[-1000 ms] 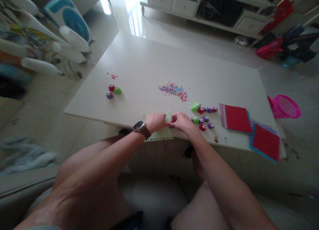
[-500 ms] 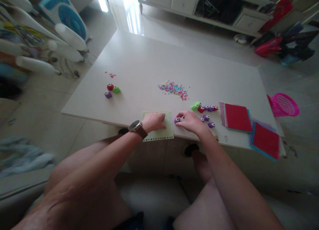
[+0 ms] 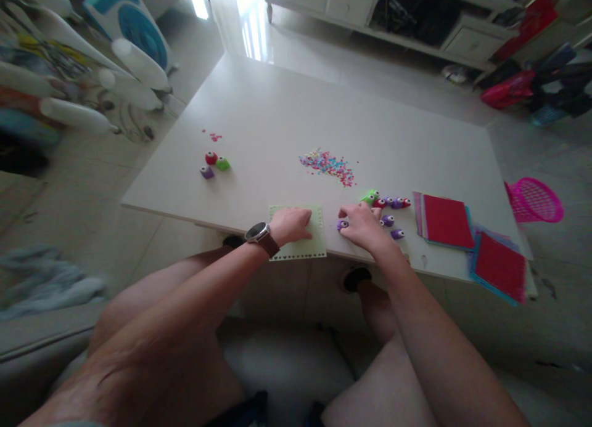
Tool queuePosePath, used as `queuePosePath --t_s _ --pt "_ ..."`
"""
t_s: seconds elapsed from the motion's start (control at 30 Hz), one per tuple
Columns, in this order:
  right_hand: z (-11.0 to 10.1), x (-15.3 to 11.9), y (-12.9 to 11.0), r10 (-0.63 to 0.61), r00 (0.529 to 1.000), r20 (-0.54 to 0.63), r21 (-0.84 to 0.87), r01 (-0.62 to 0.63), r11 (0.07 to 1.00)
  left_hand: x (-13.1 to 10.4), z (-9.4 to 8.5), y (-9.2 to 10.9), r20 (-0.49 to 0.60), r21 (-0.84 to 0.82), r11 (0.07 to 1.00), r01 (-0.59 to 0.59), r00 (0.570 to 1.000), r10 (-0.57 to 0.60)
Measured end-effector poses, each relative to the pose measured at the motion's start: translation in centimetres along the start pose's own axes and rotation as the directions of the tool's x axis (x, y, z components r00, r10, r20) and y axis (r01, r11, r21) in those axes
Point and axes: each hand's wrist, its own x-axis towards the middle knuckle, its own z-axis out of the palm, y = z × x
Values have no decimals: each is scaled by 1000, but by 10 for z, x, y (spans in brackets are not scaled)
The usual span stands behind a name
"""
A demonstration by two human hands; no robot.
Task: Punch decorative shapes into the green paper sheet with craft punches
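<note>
A light green sheet of paper [image 3: 303,245] lies at the table's near edge, with a row of small punched shapes along its borders. My left hand [image 3: 291,225] rests on this sheet with its fingers curled, pressing it down. Just right of the sheet, my right hand [image 3: 363,225] has its thumb and fingers around a small purple craft punch [image 3: 343,225]. Beside that hand are more punches: a green one [image 3: 370,196], a red one [image 3: 380,203] and several purple ones [image 3: 397,234]. Part of this group is hidden behind my right hand.
Confetti [image 3: 328,165] lies heaped mid-table, and a few red bits [image 3: 215,137] lie at the left. Three punches [image 3: 211,158] stand at the left. Stacks of coloured paper [image 3: 448,220] lie at the right, one overhanging the edge. A pink basket [image 3: 539,200] stands beyond.
My right hand has moved right with the purple punch, away from the green sheet and closer to the other punches. My left hand stays on the sheet. The whole view has shifted slightly.
</note>
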Motion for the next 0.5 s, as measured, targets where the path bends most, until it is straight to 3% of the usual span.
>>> queuePosePath --t_s 0.13,0.33,0.5 --pt "0 -1 -6 -49 999 23 133 46 990 0 -1 0 3 -5 1000 1 1000 -1" --pt "2 0 -14 -59 994 96 166 42 985 0 0 0 1 -12 1000 -1 1000 1" --pt "5 -4 -15 -135 984 -117 121 149 981 3 3 -2 -10 -17 1000 -10 1000 9"
